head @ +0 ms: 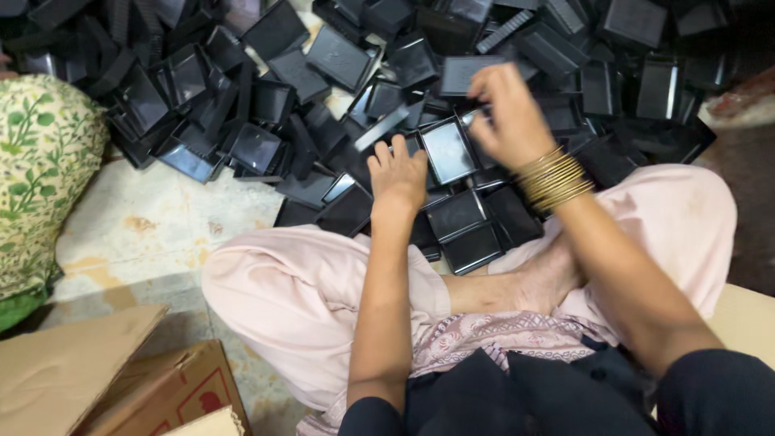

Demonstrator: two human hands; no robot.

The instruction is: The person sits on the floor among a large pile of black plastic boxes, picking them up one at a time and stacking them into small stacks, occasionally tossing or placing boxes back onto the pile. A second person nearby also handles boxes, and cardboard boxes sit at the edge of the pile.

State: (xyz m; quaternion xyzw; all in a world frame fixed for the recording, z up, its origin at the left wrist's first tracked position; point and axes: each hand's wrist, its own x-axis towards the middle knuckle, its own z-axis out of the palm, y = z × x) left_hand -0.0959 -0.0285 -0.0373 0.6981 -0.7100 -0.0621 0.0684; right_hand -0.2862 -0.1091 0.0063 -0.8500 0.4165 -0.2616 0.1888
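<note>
I sit cross-legged on the floor before a big heap of black plastic trays. My left hand rests palm down on the trays just in front of my knees, fingers spread, steadying a shiny black tray. My right hand, with gold bangles on the wrist, is raised over that tray with fingers curled; it seems to pinch a small dark piece at the tray's far edge, blurred by motion. Several more trays lie stacked by my feet.
A cardboard box stands at the lower left. A green floral cloth bundle lies at the left edge. Pale worn floor shows between the heap and my left knee. Another cardboard sheet is at my right.
</note>
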